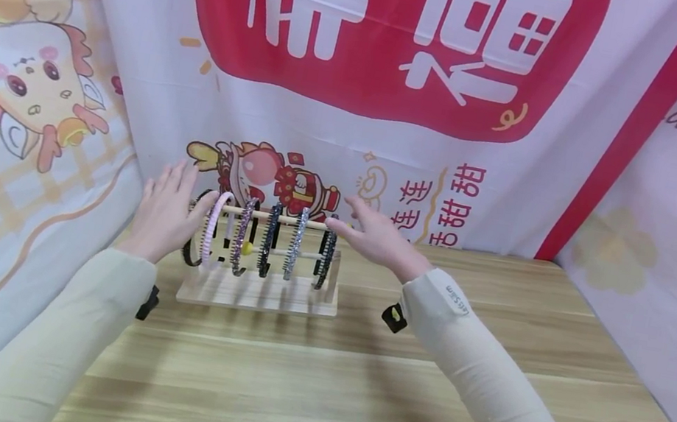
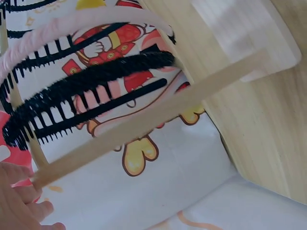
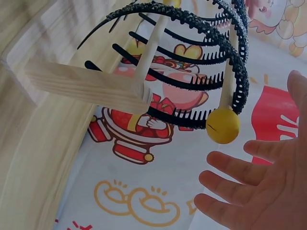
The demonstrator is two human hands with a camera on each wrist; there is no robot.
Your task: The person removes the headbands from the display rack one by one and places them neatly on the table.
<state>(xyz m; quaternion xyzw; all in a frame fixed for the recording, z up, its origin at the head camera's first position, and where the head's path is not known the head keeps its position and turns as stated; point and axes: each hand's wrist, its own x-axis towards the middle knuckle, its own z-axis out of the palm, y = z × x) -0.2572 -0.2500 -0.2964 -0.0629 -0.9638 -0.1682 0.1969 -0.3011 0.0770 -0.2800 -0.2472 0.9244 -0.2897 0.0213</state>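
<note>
A wooden headband stand (image 1: pixel 256 299) on the table carries several toothed headbands in a row. From the left come a black headband (image 2: pixel 96 76), a pale pink headband (image 1: pixel 211 227), a purple glittery headband (image 1: pixel 242 236), a dark glittery headband (image 1: pixel 268 240), a silver headband (image 1: pixel 296 243) and a black sparkly headband (image 3: pixel 211 36). My left hand (image 1: pixel 166 216) is at the stand's left end, fingers extended, fingertips close to the upright's top in the left wrist view. At the other end my right hand (image 1: pixel 381 239) spreads its fingers beside the rod's yellow ball (image 3: pixel 223 125), holding nothing.
The wood-grain table (image 1: pixel 281 395) stretches in front of the stand and to the right. Behind it hangs a printed white cloth (image 1: pixel 326 127) with a red patch. Another patterned cloth (image 1: pixel 13 186) borders the left side, and a pale cloth (image 1: pixel 675 245) the right.
</note>
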